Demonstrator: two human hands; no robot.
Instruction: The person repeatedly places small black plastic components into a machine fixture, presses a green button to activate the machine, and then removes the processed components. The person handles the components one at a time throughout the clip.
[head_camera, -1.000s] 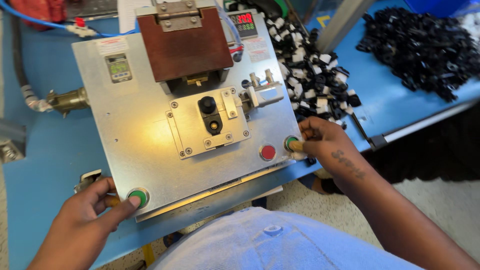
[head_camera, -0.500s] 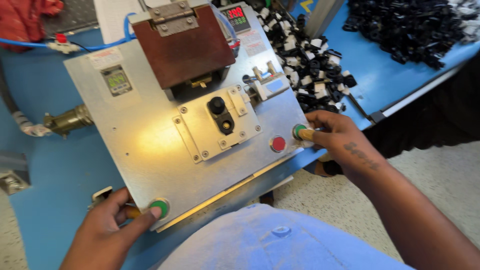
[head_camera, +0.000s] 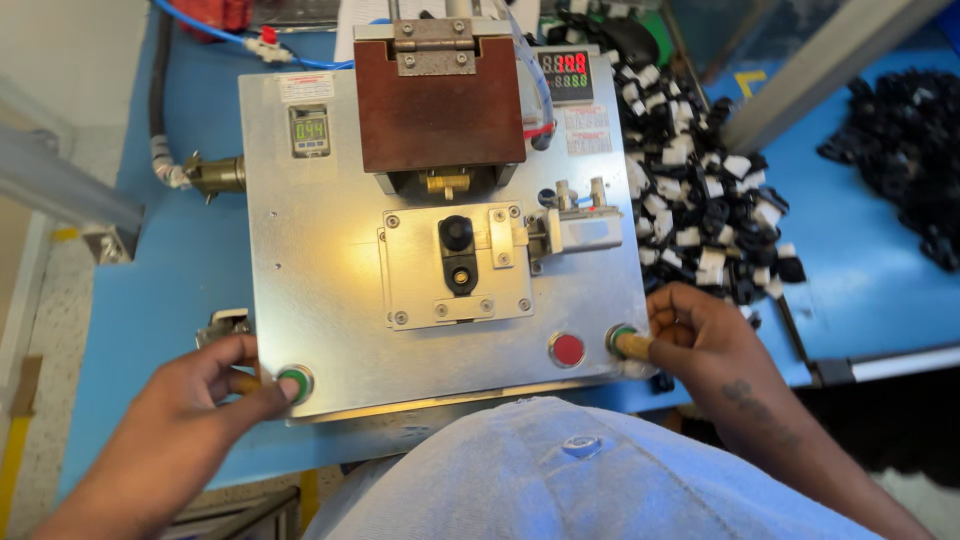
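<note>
A small press machine with a silver base plate (head_camera: 320, 260) stands on a blue bench. A black part (head_camera: 458, 252) sits in the fixture at the plate's middle, below a brown hinged head (head_camera: 440, 115). My left hand (head_camera: 200, 400) rests at the plate's front left corner, thumb on a green button (head_camera: 295, 383). At the front right corner my right hand (head_camera: 700, 335) presses its thumb on the other green button (head_camera: 622, 338). A red button (head_camera: 567, 349) lies just left of that one. Neither hand holds anything.
A heap of black and white parts (head_camera: 700, 200) lies right of the machine, and a pile of black parts (head_camera: 910, 150) sits further right. Two digital displays are on the plate's back. A blue air hose (head_camera: 200, 30) and a brass fitting (head_camera: 215, 175) are on the left.
The camera has swung so the machine now sits squarer and more central. Both hands stay with their thumbs on the green buttons.
</note>
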